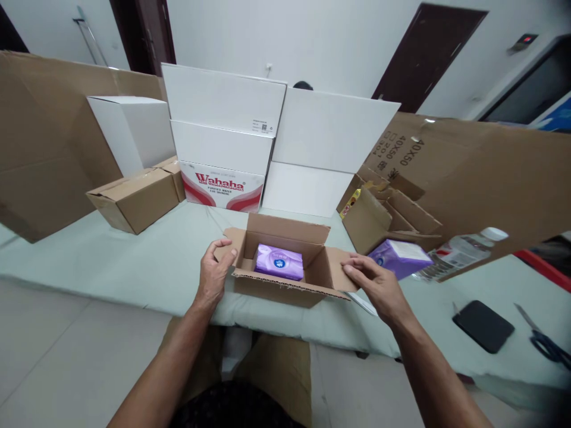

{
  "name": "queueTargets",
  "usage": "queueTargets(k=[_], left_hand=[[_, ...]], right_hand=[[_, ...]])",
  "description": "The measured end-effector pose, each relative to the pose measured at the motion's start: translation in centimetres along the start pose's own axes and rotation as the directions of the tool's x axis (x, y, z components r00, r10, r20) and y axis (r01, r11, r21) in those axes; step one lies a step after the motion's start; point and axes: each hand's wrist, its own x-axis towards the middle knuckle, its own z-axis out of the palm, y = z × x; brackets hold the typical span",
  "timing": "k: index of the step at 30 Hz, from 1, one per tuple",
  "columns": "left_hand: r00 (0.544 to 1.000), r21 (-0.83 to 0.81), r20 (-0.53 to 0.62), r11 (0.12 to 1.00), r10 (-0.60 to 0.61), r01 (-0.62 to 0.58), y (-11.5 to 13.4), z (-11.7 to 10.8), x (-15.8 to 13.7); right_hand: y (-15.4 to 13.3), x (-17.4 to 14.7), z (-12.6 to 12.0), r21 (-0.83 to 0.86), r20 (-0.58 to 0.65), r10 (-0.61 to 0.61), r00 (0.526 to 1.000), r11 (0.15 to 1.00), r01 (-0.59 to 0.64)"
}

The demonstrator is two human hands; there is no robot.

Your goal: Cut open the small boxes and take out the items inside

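In the head view an open cardboard box [276, 289] stands at the table's front edge, its flaps spread outward. Inside it lies a purple tissue pack [279, 263] with a round blue logo, toward the left end. My left hand [215, 270] pinches the left end flap between thumb and fingers. At the other end my right hand [372, 282] grips the right flap [339, 268] the same way. Another purple pack [399, 259] with a pale top lies just beyond my right hand.
Behind stand a white Wahaha carton [223, 187] and white panels. At left is a closed brown box [138, 199]; at right, an open brown box [379, 217] and a clear plastic bottle [466, 252]. A black flat object [483, 326] and scissors [544, 339] lie front right.
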Motion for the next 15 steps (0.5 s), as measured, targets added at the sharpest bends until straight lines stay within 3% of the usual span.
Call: queueTargets(k=[4,8,11,15], left_hand=[[0.999,-0.021,0.007,0.999,-0.033,0.034,-0.5,0.1,-0.2],[0.999,-0.017,0.009,0.999,-0.035,0.035,-0.9,0.1,-0.5],[1.0,0.035,-0.001,0.999,-0.001,0.001,-0.9,-0.2,-0.5],[0.997,0.123,-0.01,0.989,0.078,-0.076,0.1,-1.0,-0.2]], right_hand=[[0.3,-0.7,1.3,0.061,0.02,0.053,0.998,0.997,-0.054],[0.1,-1.0,2.0,0.004,0.043,0.038,0.998,0.999,-0.038],[0.2,-0.9,1.7,-0.189,0.034,-0.057,0.998,0.98,0.062],[-0.1,-0.4,0.8,-0.499,0.066,-0.287,0.956,0.82,0.281]])
